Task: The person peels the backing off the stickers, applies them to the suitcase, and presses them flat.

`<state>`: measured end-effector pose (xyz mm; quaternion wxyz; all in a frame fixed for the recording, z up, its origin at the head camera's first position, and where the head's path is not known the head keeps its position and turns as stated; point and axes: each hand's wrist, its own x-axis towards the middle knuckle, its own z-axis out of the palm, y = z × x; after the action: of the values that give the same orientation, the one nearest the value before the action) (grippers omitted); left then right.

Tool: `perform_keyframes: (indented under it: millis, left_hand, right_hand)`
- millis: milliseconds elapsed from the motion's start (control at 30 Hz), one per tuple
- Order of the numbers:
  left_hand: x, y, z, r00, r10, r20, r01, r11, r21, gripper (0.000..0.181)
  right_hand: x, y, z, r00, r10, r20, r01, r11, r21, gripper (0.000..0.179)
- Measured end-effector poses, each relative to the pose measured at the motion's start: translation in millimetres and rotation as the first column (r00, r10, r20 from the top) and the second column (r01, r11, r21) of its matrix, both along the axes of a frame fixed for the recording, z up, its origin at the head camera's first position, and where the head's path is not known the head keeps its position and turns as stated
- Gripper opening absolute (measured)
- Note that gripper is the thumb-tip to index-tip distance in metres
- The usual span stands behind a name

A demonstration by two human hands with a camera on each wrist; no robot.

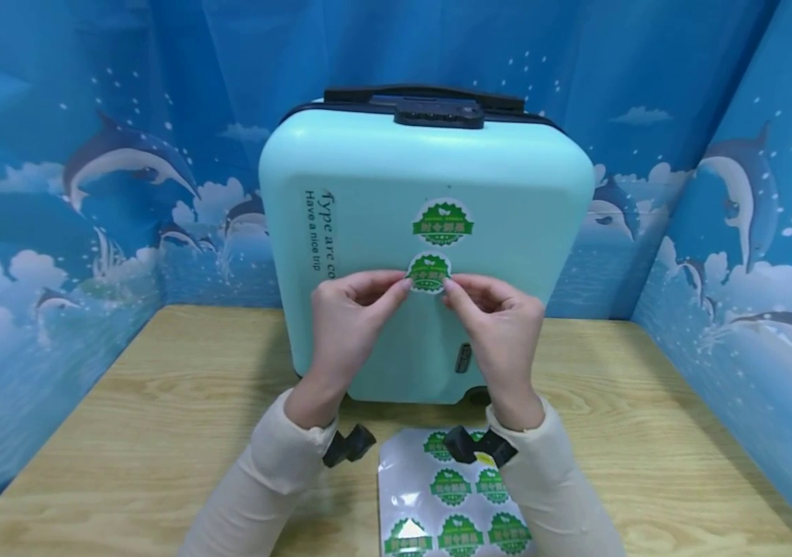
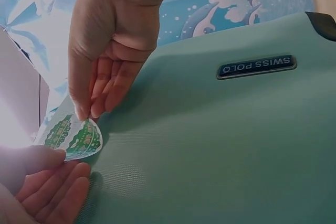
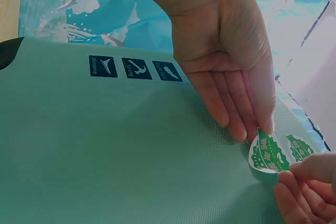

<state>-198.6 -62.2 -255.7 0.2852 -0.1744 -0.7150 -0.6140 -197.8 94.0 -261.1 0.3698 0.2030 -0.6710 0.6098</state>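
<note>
A round green and white sticker [image 1: 428,272] is stretched between both hands, close in front of a mint-green suitcase [image 1: 368,224]. My left hand [image 1: 354,321] pinches its left edge between thumb and fingers. On the opposite edge, my right hand [image 1: 503,325] pinches it the same way. Another green sticker [image 1: 443,223] lies flat on the suitcase just above the held one. Both wrist views show the held sticker [image 2: 86,141] at the fingertips, with the suitcase surface [image 3: 131,145] right behind it.
The suitcase stands upright on a wooden table [image 1: 180,402], its black handle [image 1: 424,97] on top. A sheet of green stickers [image 1: 406,472] lies in front of it, partly under the right forearm. A blue dolphin-print curtain [image 1: 229,46] surrounds the table at the back and sides.
</note>
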Motion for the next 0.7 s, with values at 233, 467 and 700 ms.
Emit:
perform_keyframes:
  millis: [233, 467, 700]
  left_hand:
    - [0.1, -1.0, 4.2, 0.999, 0.031, 0.010, -0.031, 0.999, -0.039, 0.013]
    - [-0.6, -0.8, 5.9, 0.997, 0.071, 0.004, -0.071, 0.994, -0.081, 0.012]
    - [0.8, -0.3, 7.4, 0.996, 0.087, -0.024, -0.089, 0.991, -0.098, 0.012]
  right_hand:
    - [-2.5, 1.8, 0.0, 1.000, -0.015, 0.017, 0.015, 1.000, 0.008, 0.016]
    - [-3.4, 2.4, 0.0, 0.999, -0.025, 0.031, 0.025, 1.000, 0.008, 0.016]
    - [-3.4, 2.6, 0.1, 0.998, -0.034, 0.044, 0.033, 0.999, 0.010, 0.016]
